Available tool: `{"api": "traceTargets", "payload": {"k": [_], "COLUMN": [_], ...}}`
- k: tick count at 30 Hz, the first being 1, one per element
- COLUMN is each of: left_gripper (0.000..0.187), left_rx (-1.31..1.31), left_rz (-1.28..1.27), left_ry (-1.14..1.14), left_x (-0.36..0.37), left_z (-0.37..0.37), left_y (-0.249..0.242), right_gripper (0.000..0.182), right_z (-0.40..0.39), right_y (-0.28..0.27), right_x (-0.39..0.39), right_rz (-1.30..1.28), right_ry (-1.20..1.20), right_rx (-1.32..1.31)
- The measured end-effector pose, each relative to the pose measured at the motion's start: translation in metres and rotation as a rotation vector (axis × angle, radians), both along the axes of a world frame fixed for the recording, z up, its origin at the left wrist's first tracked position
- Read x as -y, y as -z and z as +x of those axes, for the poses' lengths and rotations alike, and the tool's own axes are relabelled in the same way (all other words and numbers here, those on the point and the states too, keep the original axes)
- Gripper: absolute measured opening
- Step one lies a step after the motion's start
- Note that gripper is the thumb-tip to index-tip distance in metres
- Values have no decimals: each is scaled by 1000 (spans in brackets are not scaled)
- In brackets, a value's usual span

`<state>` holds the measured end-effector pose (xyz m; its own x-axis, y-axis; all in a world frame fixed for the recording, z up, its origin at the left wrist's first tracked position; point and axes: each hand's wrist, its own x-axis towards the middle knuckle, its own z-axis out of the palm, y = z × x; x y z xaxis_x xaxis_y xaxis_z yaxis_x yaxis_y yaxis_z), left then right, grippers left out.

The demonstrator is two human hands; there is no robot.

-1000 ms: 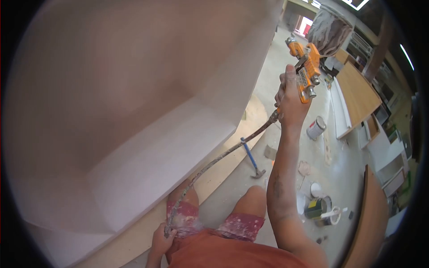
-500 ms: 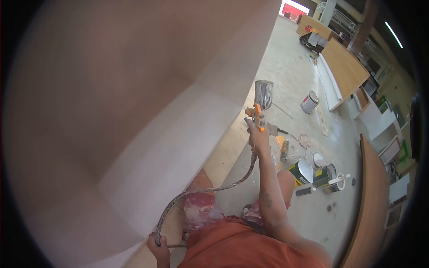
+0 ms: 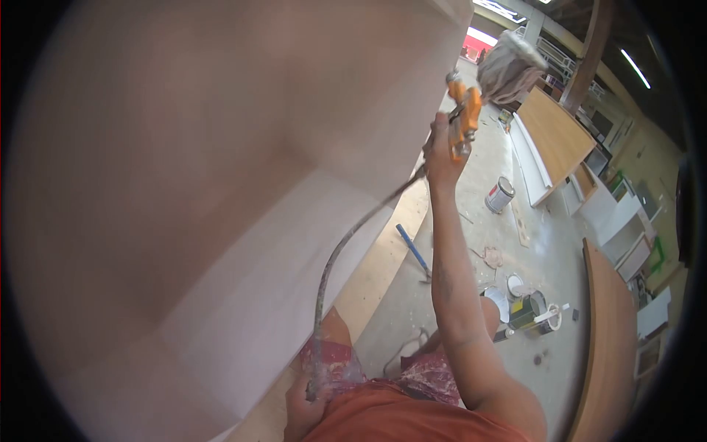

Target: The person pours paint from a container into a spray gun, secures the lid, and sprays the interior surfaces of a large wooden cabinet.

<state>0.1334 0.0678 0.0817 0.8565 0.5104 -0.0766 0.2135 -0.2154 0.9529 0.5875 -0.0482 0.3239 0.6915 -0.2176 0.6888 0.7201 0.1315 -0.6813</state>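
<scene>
In the head view my right hand (image 3: 445, 163) is wrapped round the grip of an orange spray gun (image 3: 465, 121), raised at arm's length. The gun's paint-smeared cup (image 3: 511, 68) tilts off to the right. From the grip a grey, paint-spotted hose (image 3: 329, 269) curves down to my lap. There my left hand (image 3: 300, 407), slightly blurred, is closed round the hose. Left of the gun stands a large whitish box-like piece (image 3: 272, 243) with inner faces showing; its near edge runs diagonally past my arm.
On the floor lie a blue-handled tool (image 3: 412, 244) and a crumpled rag (image 3: 492, 256). A paint can (image 3: 500, 195) stands farther off, and open tins (image 3: 527, 311) are by my right knee. Wooden panels (image 3: 556, 132) and a long brown board (image 3: 607, 346) line the right side.
My right hand has lifted the spray gun up and forward, and its cup now tilts right. My left hand has moved right towards my lap, still holding the hose.
</scene>
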Motion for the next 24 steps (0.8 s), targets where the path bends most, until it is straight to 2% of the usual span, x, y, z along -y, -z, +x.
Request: {"api": "traceTargets", "payload": {"k": [2, 3, 5, 6, 8, 11, 13, 15, 17, 19, 21, 22, 24], "left_gripper": [23, 23, 23, 23, 28, 41, 48, 41, 35, 29, 21, 21, 21], "left_rx": [-42, -56, 138, 126, 207, 224, 259, 241, 225, 208, 111, 117, 152], "left_rz": [-21, -26, -26, -31, 5, 88, 127, 87, 64, 43, 121, 121, 131], "left_ry": [-4, -2, -223, -230, -342, -386, -405, -419, -367, -316, -149, -154, -51], "left_x": [0, -4, -20, -24, -33, -38, -35, -36, -35, -31, -23, -19, -12], "left_z": [-3, -10, -21, -25, -32, -33, -34, -29, -20, -10, 2, 10, 22], "left_y": [2, 4, 6, 4, -3, 11, 11, 6, -4, -16, -26, -28, -29], "right_gripper": [29, 30, 33, 33, 31, 30, 31, 31, 33, 33, 31, 31, 26], "right_z": [-2, -7, -9, -9, -18, -25, -33, -30, -13, 6, 17, 18, 21], "right_y": [33, 56, 102, 126, 161, 193, 193, 180, 152, 122, 80, 60, 32], "right_x": [9, 11, 11, 11, 11, 13, 12, 7, -1, -10, -18, -21, -26], "right_rz": [-199, -221, -255, -269, -302, -340, -341, -341, -335, -251, -213, -213, -32], "right_ry": [127, 113, 78, 60, 21, -80, -74, -69, 21, 88, 98, 94, -71], "right_rx": [-81, -169, -333, -421, -489, -810, -808, -792, -651, -397, -288, -281, -119]}}
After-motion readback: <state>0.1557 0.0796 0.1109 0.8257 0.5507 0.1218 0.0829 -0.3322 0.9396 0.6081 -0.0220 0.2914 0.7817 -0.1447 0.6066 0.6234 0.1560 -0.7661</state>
